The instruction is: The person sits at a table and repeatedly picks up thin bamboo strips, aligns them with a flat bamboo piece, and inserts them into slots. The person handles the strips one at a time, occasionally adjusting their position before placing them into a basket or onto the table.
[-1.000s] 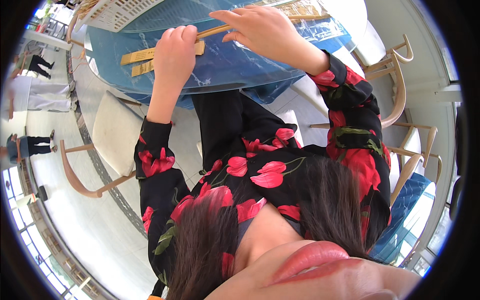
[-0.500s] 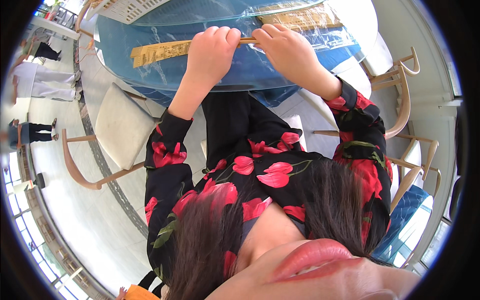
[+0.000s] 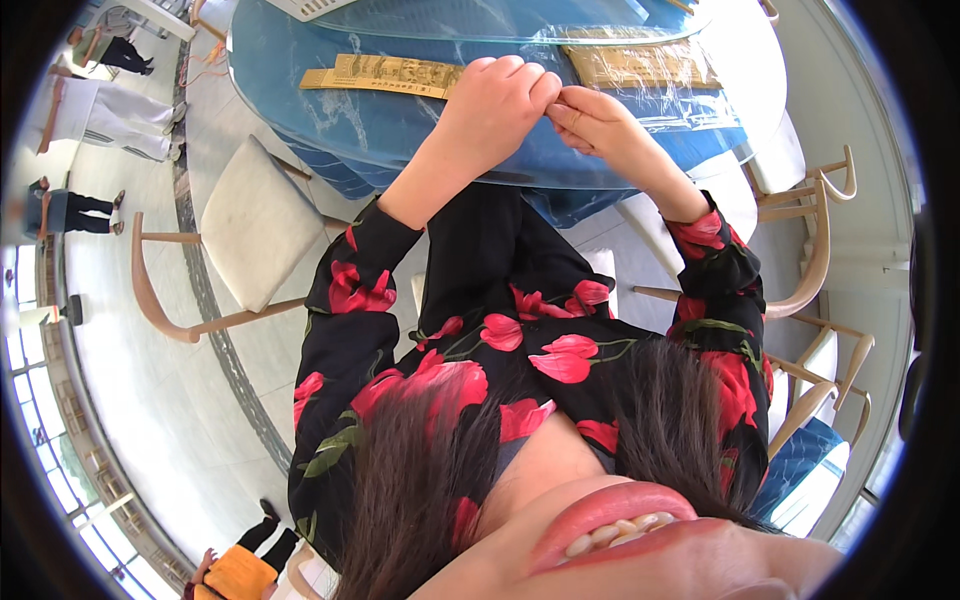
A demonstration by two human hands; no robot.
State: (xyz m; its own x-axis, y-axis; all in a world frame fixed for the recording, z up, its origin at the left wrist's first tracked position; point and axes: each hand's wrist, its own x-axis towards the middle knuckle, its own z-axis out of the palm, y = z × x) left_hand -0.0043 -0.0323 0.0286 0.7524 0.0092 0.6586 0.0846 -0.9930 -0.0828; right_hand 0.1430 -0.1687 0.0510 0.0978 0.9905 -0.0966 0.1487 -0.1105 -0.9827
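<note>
A long tan printed paper sleeve (image 3: 395,75) sticks out to the left of my left hand (image 3: 502,112), lying just over the blue table. My left fingers are closed round its right part in a fist. My right hand (image 3: 597,122) is pressed up against that fist, thumb and fingers pinched at the end of the thin wooden chopsticks. The chopsticks themselves are now hidden by my fingers. Just beyond my right hand lies a plastic-wrapped pack of similar tan sleeves (image 3: 645,67).
A blue marbled cover with clear plastic lies over the round table (image 3: 290,115); a glass turntable (image 3: 460,32) rises at its middle. A white slotted basket (image 3: 305,8) stands at the far edge. Pale chairs (image 3: 255,225) flank me. Several people stand off to the left.
My left hand has slid right along the sleeve until it meets my right hand, covering the chopsticks that showed between them. The view has shifted slightly.
</note>
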